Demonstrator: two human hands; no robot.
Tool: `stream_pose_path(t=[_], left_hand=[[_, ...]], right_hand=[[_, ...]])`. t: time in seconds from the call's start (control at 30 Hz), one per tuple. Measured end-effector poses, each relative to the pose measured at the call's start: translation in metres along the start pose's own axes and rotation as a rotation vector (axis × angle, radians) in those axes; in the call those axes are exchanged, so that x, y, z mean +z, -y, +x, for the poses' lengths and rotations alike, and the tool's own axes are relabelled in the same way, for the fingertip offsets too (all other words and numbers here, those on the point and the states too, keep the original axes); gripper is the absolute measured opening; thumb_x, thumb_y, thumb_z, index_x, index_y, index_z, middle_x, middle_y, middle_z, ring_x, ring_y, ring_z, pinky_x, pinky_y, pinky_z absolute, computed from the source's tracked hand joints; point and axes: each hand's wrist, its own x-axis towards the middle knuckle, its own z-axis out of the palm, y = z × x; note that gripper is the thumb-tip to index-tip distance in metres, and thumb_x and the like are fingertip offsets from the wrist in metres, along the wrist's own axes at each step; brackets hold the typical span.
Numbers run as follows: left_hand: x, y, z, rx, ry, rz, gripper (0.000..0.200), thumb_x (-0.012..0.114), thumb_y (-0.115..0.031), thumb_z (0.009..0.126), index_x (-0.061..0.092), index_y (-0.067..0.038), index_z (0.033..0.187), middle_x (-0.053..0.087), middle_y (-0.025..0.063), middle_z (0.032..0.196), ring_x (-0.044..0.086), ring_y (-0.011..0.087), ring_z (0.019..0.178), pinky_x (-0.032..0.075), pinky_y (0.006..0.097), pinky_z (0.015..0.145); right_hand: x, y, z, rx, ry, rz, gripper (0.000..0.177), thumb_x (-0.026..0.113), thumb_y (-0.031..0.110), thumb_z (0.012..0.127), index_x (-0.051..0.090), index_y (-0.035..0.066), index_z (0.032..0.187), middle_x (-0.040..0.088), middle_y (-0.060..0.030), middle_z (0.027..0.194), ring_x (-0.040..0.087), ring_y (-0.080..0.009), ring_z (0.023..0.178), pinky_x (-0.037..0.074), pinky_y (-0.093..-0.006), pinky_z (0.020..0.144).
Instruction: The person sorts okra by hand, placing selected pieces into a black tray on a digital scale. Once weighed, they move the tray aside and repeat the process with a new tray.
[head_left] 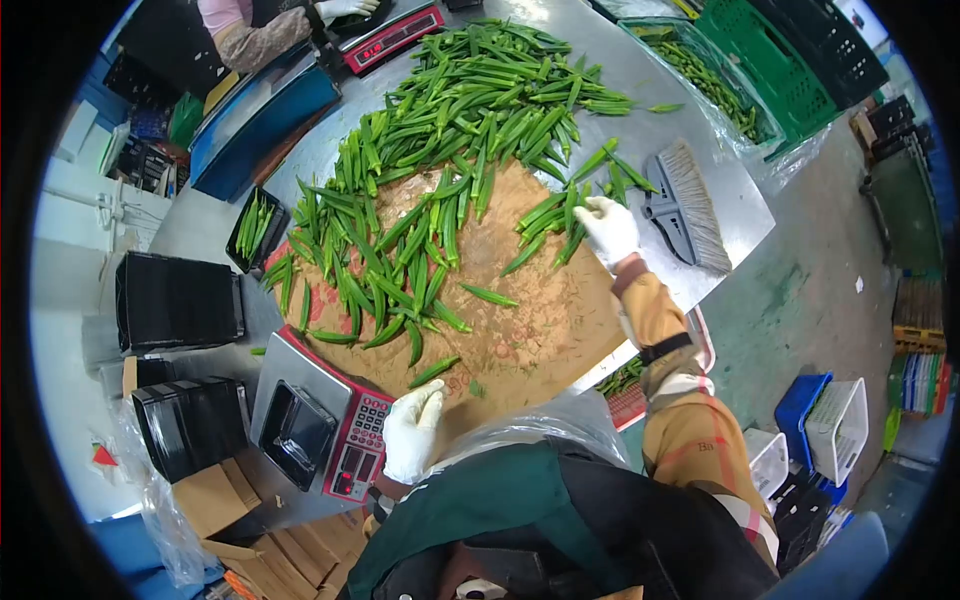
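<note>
My right hand (609,232), in a white glove, is at the right side of the okra. Its bent fingers close on a few okra pods (572,222) in a small cluster there. My left hand (412,432), also gloved in white, is low beside a red and silver digital scale (352,440). Its fingers point forward, and I see nothing held in them. One loose okra pod (434,371) lies just beyond its fingertips. A large heap of green okra (480,95) spreads over the metal table and a worn brown sheet (545,330).
A grey brush head (690,208) lies right of my right hand. On the scale sits a black tray (298,437); another tray (257,230) holds okra. Stacked black trays (180,300) stand left. A green crate (765,65) is at the far right. Another person's gloved hand (347,9) shows at the top.
</note>
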Motion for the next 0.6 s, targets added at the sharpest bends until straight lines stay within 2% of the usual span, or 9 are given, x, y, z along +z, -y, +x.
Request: stream_pose_path(t=[0.07, 0.13, 0.2, 0.27, 0.33, 0.4, 0.47, 0.53, 0.6], left_hand=[[0.003, 0.000, 0.002, -0.090, -0.002, -0.122, 0.023, 0.065, -0.011, 0.094, 0.072, 0.000, 0.113, 0.074, 0.0152, 0.109, 0.070, 0.0206, 0.100, 0.053, 0.0316, 0.090], [0.004, -0.003, 0.005, -0.048, -0.004, -0.059, 0.024, 0.065, -0.011, 0.095, 0.072, 0.001, 0.115, 0.074, 0.0150, 0.109, 0.070, 0.0188, 0.101, 0.053, 0.0311, 0.090], [0.006, -0.011, 0.009, -0.021, -0.010, -0.023, 0.025, 0.065, -0.012, 0.095, 0.072, 0.001, 0.115, 0.074, 0.0150, 0.109, 0.070, 0.0193, 0.101, 0.053, 0.0312, 0.090], [0.008, -0.011, 0.013, -0.056, -0.006, -0.019, 0.025, 0.066, -0.011, 0.095, 0.071, 0.001, 0.116, 0.074, 0.0149, 0.111, 0.069, 0.0197, 0.102, 0.053, 0.0311, 0.092], [0.011, -0.003, 0.015, -0.067, -0.006, 0.022, 0.024, 0.066, -0.011, 0.095, 0.072, 0.001, 0.116, 0.073, 0.0149, 0.111, 0.069, 0.0208, 0.103, 0.052, 0.0317, 0.093], [0.013, -0.006, 0.018, -0.064, 0.007, 0.036, 0.024, 0.066, -0.011, 0.095, 0.072, -0.001, 0.116, 0.073, 0.0146, 0.112, 0.069, 0.0222, 0.103, 0.052, 0.0329, 0.093], [0.016, -0.010, 0.023, -0.062, 0.027, 0.031, 0.024, 0.067, -0.012, 0.094, 0.072, -0.002, 0.116, 0.073, 0.0145, 0.112, 0.069, 0.0237, 0.103, 0.052, 0.0338, 0.094], [0.021, -0.014, 0.030, -0.060, 0.049, 0.003, 0.025, 0.068, -0.013, 0.094, 0.073, -0.003, 0.116, 0.073, 0.0145, 0.112, 0.069, 0.0250, 0.103, 0.052, 0.0345, 0.094], [0.027, -0.011, 0.038, -0.041, 0.079, 0.064, 0.025, 0.068, -0.013, 0.093, 0.073, -0.003, 0.116, 0.073, 0.0142, 0.111, 0.068, 0.0250, 0.103, 0.052, 0.0344, 0.094]], right_hand=[[0.032, 0.001, 0.007, -0.015, 0.003, -0.344, 0.053, 0.074, 0.035, 0.086, 0.064, 0.001, 0.125, 0.072, -0.0208, 0.107, 0.070, -0.0333, 0.102, 0.054, -0.0398, 0.090], [0.056, 0.003, -0.004, 0.075, -0.025, -0.265, 0.051, 0.073, 0.033, 0.086, 0.063, 0.003, 0.125, 0.072, -0.0218, 0.106, 0.068, -0.0370, 0.103, 0.053, -0.0430, 0.090], [0.076, -0.006, -0.017, 0.031, 0.023, 0.253, 0.034, 0.070, 0.019, 0.090, 0.065, 0.002, 0.120, 0.073, -0.0156, 0.092, 0.069, -0.0243, 0.084, 0.055, -0.0347, 0.077], [0.068, -0.006, -0.038, 0.189, 0.279, 0.747, 0.027, 0.065, 0.013, 0.095, 0.066, 0.000, 0.118, 0.071, -0.0067, 0.089, 0.063, -0.0119, 0.076, 0.050, -0.0254, 0.068], [0.037, -0.002, -0.071, 0.256, 0.458, 0.860, 0.024, 0.063, 0.012, 0.098, 0.067, 0.000, 0.118, 0.070, -0.0023, 0.092, 0.060, -0.0063, 0.076, 0.047, -0.0208, 0.066], [-0.012, -0.021, -0.091, 0.149, 0.841, 0.748, 0.025, 0.064, 0.012, 0.098, 0.068, 0.000, 0.120, 0.071, -0.0033, 0.095, 0.061, -0.0080, 0.079, 0.049, -0.0220, 0.070], [-0.083, -0.035, -0.111, 0.252, 0.996, 0.610, 0.035, 0.069, 0.012, 0.095, 0.065, 0.000, 0.127, 0.072, -0.0045, 0.096, 0.064, -0.0096, 0.085, 0.053, -0.0251, 0.075], [-0.130, -0.072, -0.117, 0.076, 0.943, 0.295, 0.044, 0.076, 0.012, 0.089, 0.064, 0.000, 0.130, 0.073, -0.0059, 0.100, 0.066, -0.0118, 0.093, 0.054, -0.0281, 0.084], [-0.160, -0.075, -0.111, 0.269, 0.784, 0.043, 0.046, 0.080, 0.011, 0.085, 0.066, 0.000, 0.128, 0.074, -0.0065, 0.105, 0.066, -0.0115, 0.097, 0.054, -0.0295, 0.088]])
